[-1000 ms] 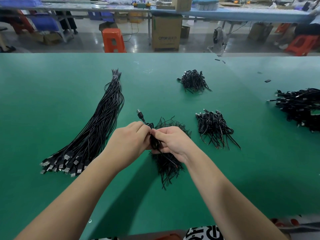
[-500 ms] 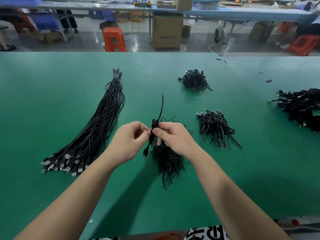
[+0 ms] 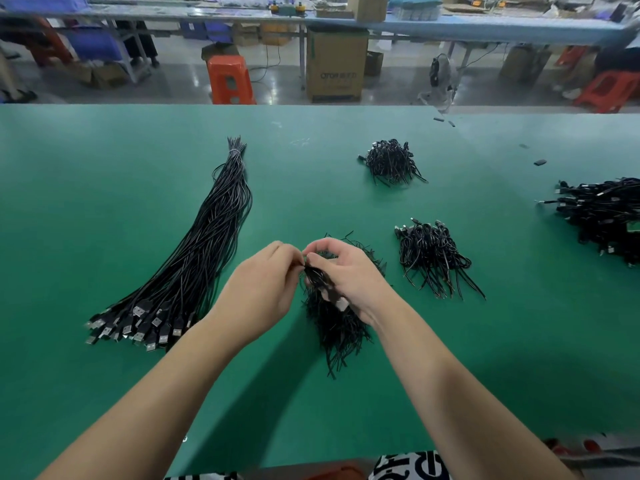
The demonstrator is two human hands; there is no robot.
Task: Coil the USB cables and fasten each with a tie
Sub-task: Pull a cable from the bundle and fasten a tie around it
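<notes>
Head view, tying stage. Both hands are meeting just above the loose heap of ties (image 3: 337, 327) near the middle of the green bench (image 3: 104, 375). The right hand (image 3: 349, 275) is closing its grip around a small coiled cable (image 3: 317, 273), a silver plug tip showing below the fingers; the left hand (image 3: 263, 289) is pinching at the top of the same coil, apparently working a tie around it, though the tie itself is too thin to make out. Work done, by judgement: three piles of finished coils are lying on the bench, one far (image 3: 391, 162), one near the right hand (image 3: 433, 256), one at the right edge (image 3: 602, 216). Work left: a long bundle of straight cables (image 3: 204, 258) is lying at the left, plugs toward the person, so much coiling appears to be remaining. The cables are thin, black and flexible.
</notes>
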